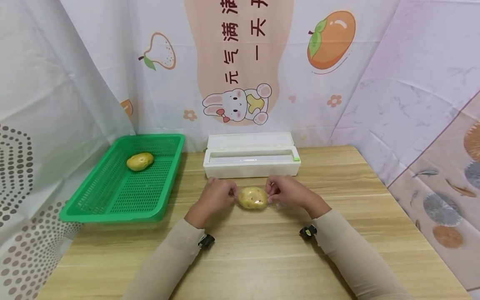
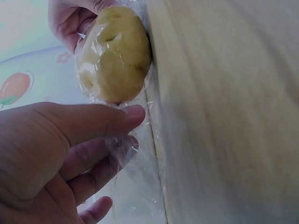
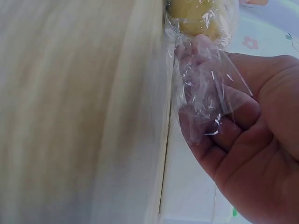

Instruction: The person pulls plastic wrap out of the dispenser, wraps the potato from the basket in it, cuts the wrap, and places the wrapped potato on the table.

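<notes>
From my feed, the film-wrapped potato (image 1: 253,198) sits just below the centre of the head view, between both hands. I see the left hand (image 1: 216,196) pinching the clear film (image 3: 198,88) at the potato's left end, thumb against fingers. The right hand (image 1: 289,191) pinches the film's gathered tail at the other end, fingers curled. A white box (image 1: 252,170) lies just above them in frame.
</notes>
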`<state>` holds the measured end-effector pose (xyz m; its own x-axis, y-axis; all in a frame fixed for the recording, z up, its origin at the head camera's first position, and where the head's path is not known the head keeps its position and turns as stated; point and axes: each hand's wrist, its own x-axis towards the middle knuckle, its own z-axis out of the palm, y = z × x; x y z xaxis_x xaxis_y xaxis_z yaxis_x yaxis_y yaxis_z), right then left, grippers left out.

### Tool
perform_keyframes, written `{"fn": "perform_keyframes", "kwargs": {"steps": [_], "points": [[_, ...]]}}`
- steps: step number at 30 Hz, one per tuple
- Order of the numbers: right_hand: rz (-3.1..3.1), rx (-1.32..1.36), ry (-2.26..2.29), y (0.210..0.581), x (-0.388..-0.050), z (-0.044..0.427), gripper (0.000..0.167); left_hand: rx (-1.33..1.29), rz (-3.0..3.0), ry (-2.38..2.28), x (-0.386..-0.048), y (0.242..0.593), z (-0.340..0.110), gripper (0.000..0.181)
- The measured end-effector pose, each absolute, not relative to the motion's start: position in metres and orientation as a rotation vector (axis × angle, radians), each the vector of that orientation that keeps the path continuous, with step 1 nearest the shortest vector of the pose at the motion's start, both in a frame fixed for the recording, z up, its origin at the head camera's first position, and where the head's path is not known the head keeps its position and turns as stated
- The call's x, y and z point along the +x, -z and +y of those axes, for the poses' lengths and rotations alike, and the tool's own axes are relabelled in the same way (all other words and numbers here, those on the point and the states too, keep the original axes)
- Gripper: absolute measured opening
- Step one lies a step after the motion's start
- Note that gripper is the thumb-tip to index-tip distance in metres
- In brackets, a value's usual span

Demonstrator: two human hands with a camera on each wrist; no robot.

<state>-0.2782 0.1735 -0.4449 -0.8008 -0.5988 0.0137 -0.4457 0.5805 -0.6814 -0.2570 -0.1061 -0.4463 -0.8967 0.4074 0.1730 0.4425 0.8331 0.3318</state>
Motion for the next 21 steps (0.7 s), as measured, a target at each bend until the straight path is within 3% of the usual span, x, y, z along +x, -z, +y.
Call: {"fn": "perform_keyframes", "kwargs": {"steps": [13,18,21], "points": [[2.572,-0.812,0.988,0.446,-0.276,0.173,0.033,-0.705,-2.889,0.420,-0.254,0.444,-0.108,0.012],[2.573,-0.861,0.907,0.443,-0.275,0.175,0.031,-0.696,-2.891,0.361,-0.248,0.429,-0.110,0.027],[2.566,-0.890,0.917,0.440,-0.275,0.176,0.038,-0.593,-2.929,0.434,-0.239,0.421,-0.108,0.008]]}}
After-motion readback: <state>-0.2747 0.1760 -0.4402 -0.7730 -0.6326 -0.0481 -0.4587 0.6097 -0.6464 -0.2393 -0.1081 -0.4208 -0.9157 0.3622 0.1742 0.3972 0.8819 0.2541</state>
